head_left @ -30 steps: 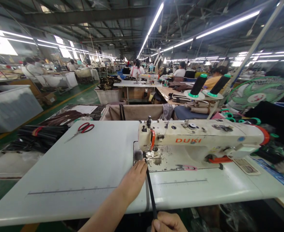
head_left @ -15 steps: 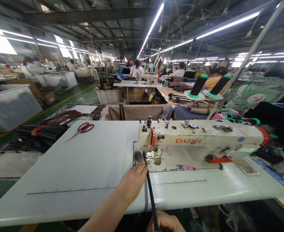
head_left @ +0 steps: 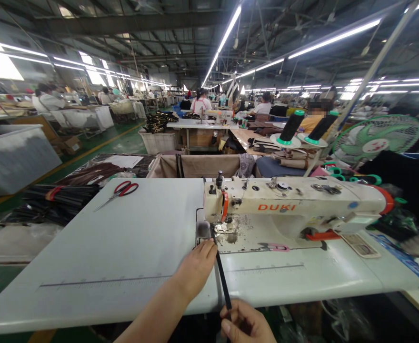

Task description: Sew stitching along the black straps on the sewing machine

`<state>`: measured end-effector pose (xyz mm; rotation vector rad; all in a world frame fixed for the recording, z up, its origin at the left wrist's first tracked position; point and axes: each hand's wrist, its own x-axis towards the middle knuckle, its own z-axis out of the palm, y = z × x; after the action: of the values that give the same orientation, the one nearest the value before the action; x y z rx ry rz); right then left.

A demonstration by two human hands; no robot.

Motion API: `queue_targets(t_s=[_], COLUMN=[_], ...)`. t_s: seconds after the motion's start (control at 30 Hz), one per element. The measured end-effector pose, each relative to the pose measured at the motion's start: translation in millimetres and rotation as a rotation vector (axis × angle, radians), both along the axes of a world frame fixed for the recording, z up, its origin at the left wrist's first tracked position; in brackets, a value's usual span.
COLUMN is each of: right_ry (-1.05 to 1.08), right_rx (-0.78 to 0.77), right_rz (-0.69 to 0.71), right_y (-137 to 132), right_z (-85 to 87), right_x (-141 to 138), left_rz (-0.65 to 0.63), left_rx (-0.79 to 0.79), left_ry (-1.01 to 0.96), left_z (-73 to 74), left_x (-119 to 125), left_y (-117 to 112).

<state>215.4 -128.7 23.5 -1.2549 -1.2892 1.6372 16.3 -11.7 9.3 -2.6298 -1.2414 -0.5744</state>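
Note:
A narrow black strip (head_left: 223, 276) runs from the sewing machine's (head_left: 259, 202) presser foot toward me, past the table's front edge. My left hand (head_left: 197, 262) rests on the table just in front of the foot, its fingers together and closed at the strip; the fingertips are partly hidden. Below the front edge, my right hand (head_left: 248, 324) pinches the strip between thumb and fingers. The needle area (head_left: 224, 227) is small, and I cannot make out the stitching.
Red-handled scissors (head_left: 118, 194) lie at the table's back left. Pink-handled snips (head_left: 275, 247) rest by the machine bed. Black thread cones (head_left: 292, 127) stand behind the machine, near a green fan (head_left: 379, 140). Bundled black strips (head_left: 57, 202) are piled left of the table.
My right hand has risen along the strip to the table edge, and more of its fingers show. My left hand stays almost in place. The view has shifted slightly.

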Motion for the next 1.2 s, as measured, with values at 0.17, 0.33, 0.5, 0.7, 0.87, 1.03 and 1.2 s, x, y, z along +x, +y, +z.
queue_targets(t_s=[0.17, 0.33, 0.5, 0.7, 0.87, 1.03, 1.2], right_ry=[-0.130, 0.178, 0.228, 0.168, 0.174, 0.121, 0.072], right_rx=[0.101, -0.090, -0.181, -0.160, -0.196, -0.142, -0.077], right_rz=[-0.124, -0.096, -0.035, -0.017, -0.025, 0.006, 0.040], right_y=[13, 25, 22, 11, 3, 2, 3], right_z=[8.9, 24.5, 14.5, 10.7, 21.4, 21.9, 28.4], right_x=[-12, -20, -17, -10, -7, -5, -3], left_rz=[0.003, -0.003, 0.005, -0.010, -0.035, -0.040, -0.024], left_rx=[-0.031, -0.024, 0.000, -0.004, 0.000, -0.004, 0.012], left_ry=[0.012, -0.022, -0.029, -0.025, -0.040, -0.020, -0.028], left_z=[0.9, 2.2, 0.7, -0.6, -0.2, 1.5, 4.0], left_x=[1, 0, -1, -2, -4, -5, -4], left_y=[0, 0, 0, 1, 2, 1, 0])
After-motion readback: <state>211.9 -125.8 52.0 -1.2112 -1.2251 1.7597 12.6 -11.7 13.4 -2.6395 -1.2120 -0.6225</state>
